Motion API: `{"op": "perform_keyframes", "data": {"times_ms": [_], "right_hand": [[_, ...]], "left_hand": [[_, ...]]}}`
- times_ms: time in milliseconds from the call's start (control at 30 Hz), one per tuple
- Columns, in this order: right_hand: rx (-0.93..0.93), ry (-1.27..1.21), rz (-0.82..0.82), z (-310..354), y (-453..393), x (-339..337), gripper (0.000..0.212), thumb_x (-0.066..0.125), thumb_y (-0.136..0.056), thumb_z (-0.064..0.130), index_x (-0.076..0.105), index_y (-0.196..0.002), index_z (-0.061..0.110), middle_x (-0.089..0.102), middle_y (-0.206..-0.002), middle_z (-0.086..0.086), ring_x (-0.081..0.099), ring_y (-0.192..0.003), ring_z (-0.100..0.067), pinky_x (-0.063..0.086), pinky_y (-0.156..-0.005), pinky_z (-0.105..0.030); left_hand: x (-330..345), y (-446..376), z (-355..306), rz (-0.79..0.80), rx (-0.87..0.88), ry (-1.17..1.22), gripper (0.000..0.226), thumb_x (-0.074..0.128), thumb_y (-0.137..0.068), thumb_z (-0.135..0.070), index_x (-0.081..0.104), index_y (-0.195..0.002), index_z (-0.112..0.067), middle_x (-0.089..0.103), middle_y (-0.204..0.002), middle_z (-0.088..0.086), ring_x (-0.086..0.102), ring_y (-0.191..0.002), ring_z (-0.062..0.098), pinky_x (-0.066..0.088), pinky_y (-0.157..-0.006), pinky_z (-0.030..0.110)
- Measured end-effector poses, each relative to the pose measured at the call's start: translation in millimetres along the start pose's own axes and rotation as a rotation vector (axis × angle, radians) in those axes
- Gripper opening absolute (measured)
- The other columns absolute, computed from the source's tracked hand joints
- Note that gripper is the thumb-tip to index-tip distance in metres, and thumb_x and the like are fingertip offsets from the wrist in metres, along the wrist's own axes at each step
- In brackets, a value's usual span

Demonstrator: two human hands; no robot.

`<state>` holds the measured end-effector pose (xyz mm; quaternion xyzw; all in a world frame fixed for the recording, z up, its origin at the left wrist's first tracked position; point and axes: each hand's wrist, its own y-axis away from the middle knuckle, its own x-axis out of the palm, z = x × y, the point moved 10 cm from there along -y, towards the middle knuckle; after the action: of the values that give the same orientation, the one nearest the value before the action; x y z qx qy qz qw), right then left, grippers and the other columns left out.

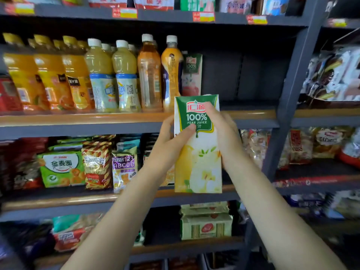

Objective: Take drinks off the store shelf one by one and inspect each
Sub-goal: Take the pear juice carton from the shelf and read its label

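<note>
We hold the pear juice carton (198,152) upright before the drinks shelf (78,118), front label toward us. Our left hand (167,147) grasps its left edge, thumb across the label; our right hand (224,133) wraps its right side. Juice bottles (124,75) stand behind.

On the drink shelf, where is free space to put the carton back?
Free: the stretch of drink shelf right of the pink carton, up to the grey upright. Crowded: left of it, bottles stand packed. Both hands, left and right, hold the pear juice carton.
</note>
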<state>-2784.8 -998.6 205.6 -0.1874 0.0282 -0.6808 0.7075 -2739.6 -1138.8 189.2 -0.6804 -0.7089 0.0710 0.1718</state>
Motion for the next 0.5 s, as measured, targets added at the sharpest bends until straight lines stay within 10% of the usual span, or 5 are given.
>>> {"op": "perform_keyframes", "data": {"times_ms": [200,500], "right_hand": [[0.037,-0.056,0.016,-59.3,60.1,-5.6,0.029,0.067,-0.094,0.036,0.067,-0.115,0.016,0.077,-0.103,-0.004,0.076,-0.090,-0.019,0.059,-0.071,-0.030],[0.140,-0.147,0.055,-126.0,91.3,-13.7,0.056,0.071,-0.082,0.043,0.062,-0.116,0.000,0.072,-0.110,-0.023,0.072,-0.097,-0.035,0.059,-0.082,-0.045]], "left_hand": [[-23.3,47.2,49.9,-0.147,-0.056,-0.022,0.027,0.056,-0.102,-0.030,0.063,-0.124,-0.017,0.077,-0.103,-0.003,0.074,-0.092,0.013,0.059,-0.074,0.028],[-40.5,71.4,90.9,-0.133,-0.094,-0.110,0.057,0.058,-0.093,-0.049,0.061,-0.117,0.003,0.068,-0.116,0.021,0.068,-0.108,0.032,0.053,-0.095,0.049]]}}
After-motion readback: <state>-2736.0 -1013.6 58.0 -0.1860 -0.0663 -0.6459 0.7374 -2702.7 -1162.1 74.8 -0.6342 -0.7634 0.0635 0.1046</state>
